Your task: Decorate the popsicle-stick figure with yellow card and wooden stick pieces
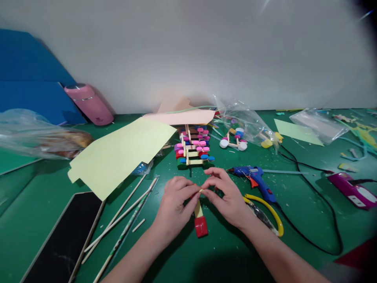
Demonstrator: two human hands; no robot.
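Green tabletop fills my feed; left hand and right hand meet at the fingertips, pinching a small pale piece, and I see a pale yellow strip just wearer-side, long axis running toward the wearer to a red block, neither hand clearly nearer

I work at a green table, and on my left it carries long wooden sticks, a short cut stick and a black flat panel. Ahead of me stand wheeled stick frames in pink, blue and red. To my right lie a blue glue gun, yellow-handled pliers and a magenta corded device.
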